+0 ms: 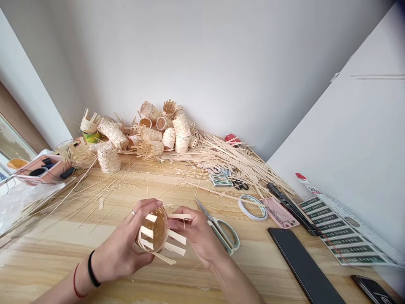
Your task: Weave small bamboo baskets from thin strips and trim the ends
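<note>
A small woven bamboo basket [162,228] is tilted with its mouth toward me, and loose upright strips stick out around its rim. My left hand [126,240] wraps round its left side, fingers over the top and thumb below. At the right of the rim, my right hand [194,230] pinches one of the flat strips [180,216] between thumb and fingers. Just beyond the right hand lie scissors [221,230] with pale handles, blades pointing away from me. The bottom of the basket is hidden by the left hand.
Many woven baskets [182,133] are heaped by the wall, beside a spread of loose strips [228,158]. To the right lie a tape roll [242,207], a black phone [303,266], a box cutter [292,209] and blade packaging [348,240]. A pink bin [41,169] stands left.
</note>
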`<state>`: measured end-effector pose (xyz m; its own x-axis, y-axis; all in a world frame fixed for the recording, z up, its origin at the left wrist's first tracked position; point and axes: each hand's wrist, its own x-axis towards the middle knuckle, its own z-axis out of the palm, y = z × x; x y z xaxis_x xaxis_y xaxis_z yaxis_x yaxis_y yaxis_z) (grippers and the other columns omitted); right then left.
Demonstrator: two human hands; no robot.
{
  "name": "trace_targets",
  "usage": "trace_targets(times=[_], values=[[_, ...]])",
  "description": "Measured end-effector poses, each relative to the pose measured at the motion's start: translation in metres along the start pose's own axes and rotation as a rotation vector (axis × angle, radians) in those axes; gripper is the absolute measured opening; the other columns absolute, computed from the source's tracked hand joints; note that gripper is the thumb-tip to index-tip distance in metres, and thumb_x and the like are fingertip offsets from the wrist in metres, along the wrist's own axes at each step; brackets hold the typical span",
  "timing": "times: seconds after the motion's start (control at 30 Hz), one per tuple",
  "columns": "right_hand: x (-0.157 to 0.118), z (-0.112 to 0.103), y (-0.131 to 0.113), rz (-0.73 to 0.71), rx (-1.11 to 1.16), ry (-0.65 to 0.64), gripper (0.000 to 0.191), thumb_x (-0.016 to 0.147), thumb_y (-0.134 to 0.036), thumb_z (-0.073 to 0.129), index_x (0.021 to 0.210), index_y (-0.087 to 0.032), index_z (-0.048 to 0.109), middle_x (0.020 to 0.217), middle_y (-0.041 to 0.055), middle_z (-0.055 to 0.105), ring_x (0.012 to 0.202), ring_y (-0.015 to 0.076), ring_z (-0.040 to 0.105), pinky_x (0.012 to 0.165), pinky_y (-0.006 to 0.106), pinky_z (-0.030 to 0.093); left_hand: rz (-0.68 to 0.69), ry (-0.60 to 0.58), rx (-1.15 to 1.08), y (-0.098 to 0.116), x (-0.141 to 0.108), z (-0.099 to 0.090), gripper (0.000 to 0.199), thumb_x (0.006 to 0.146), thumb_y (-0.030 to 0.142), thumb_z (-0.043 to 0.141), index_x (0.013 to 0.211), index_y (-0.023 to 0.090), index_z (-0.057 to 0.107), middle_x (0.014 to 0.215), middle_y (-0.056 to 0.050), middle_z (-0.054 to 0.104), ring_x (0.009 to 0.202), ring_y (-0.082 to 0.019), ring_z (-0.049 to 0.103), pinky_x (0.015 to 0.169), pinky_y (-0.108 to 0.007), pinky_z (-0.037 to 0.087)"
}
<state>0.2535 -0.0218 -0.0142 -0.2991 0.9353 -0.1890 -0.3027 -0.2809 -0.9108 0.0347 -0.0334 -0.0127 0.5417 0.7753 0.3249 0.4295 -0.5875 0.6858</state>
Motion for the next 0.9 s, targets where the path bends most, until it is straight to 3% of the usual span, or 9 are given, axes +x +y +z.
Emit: trace_targets(times=[0.23,0.53,0.9], values=[[0.0019,-0.0032,0.0051,0.028,0.061,-0.074,0.044,0.067,-0.042,0.097,0.081,-0.015,0.065,0.078,-0.0015,0.063,0.074,0.0142,0.057,0.067,0.027,0.042,-0.03,0.05,-0.008,0.0002,-0.0029,0.003,0.1,0.071,0.0,0.064,0.156,0.036,0.025,0.149,-0.01,0.045,0.14,-0.033,0.048,0.114,-0.052,0.044],[0.0009,-0.003,0.0032,0.041,0.07,-0.08,0.04,0.069,-0.039,0.096,0.083,-0.016,0.068,0.083,0.0011,0.068,0.08,0.0165,0.06,0.072,0.029,0.047,-0.033,0.097,0.025,-0.0044,-0.0039,0.0075,0.101,0.068,0.001,0.067,0.155,0.035,0.028,0.144,-0.011,0.048,0.133,-0.033,0.053,0.108,-0.05,0.05],[0.0037,0.0016,0.0041,-0.07,-0.007,-0.038,0.033,0.076,-0.046,0.09,0.082,-0.017,0.078,0.082,0.0019,0.069,0.078,0.0173,0.059,0.073,0.029,0.045,-0.029,0.105,0.002,-0.005,-0.002,0.0024,0.095,0.071,0.002,0.068,0.152,0.033,0.029,0.147,-0.013,0.044,0.135,-0.037,0.05,0.112,-0.057,0.046]])
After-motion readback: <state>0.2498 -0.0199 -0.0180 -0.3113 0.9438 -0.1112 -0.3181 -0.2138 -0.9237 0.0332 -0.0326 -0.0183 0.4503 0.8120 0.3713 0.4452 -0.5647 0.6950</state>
